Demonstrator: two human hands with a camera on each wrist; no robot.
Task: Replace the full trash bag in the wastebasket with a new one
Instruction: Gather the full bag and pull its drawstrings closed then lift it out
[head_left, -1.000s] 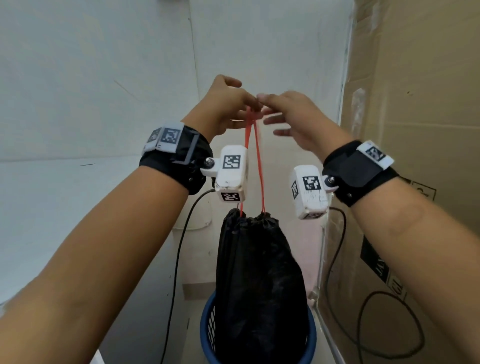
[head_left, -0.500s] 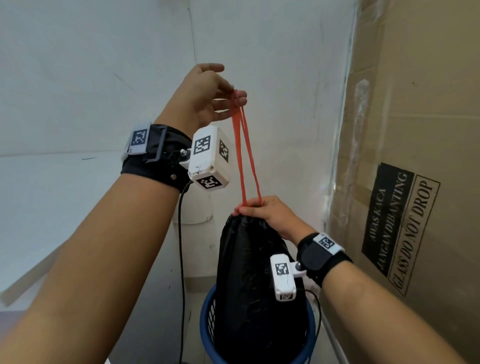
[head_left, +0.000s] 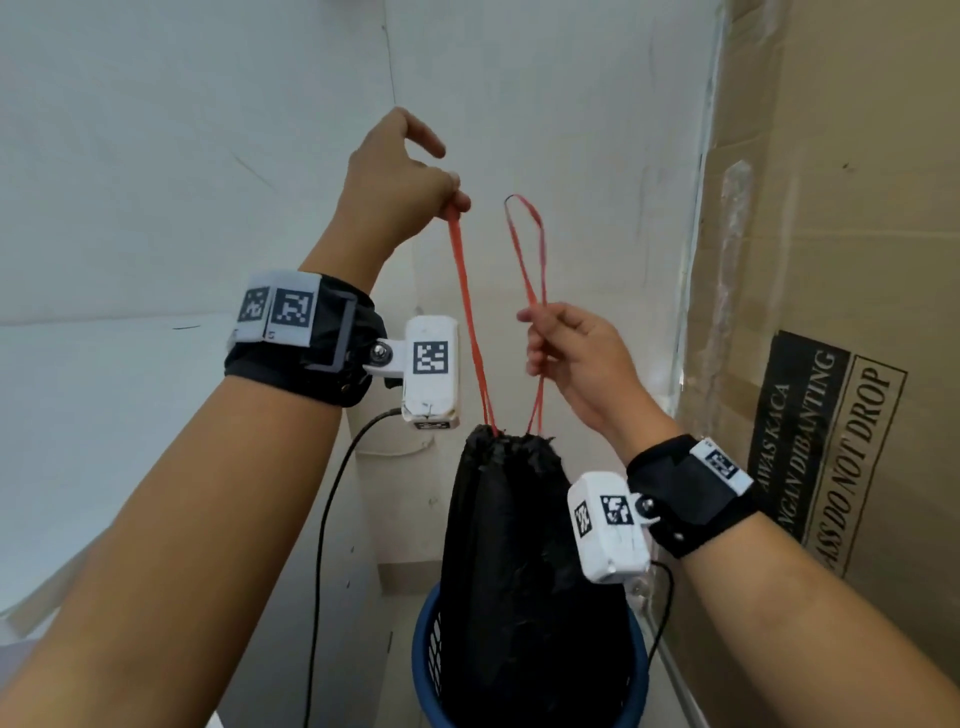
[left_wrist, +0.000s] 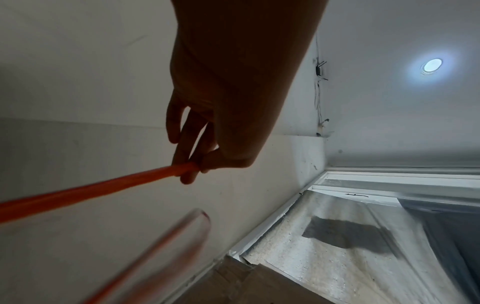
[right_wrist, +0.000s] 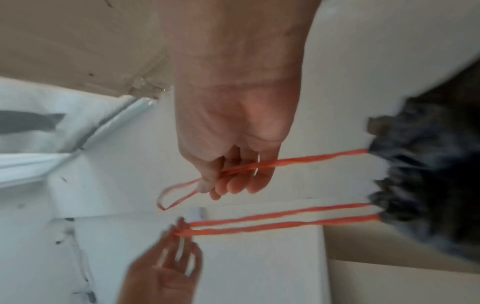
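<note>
trash bag (head_left: 524, 561) in blue wastebasket (head_left: 636, 691) | each grip pinches a red drawstring loop | white walls (head_left: 156, 156), cardboard box (head_left: 831, 208)

The trash bag (head_left: 524, 571) stands in the wastebasket (head_left: 427, 670), left of the cardboard box (head_left: 857, 260).

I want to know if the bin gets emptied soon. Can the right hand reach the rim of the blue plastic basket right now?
Probably not yet. The right hand is busy pinching an orange drawstring loop high above the black trash bag, which fills the blue plastic basket.
</note>
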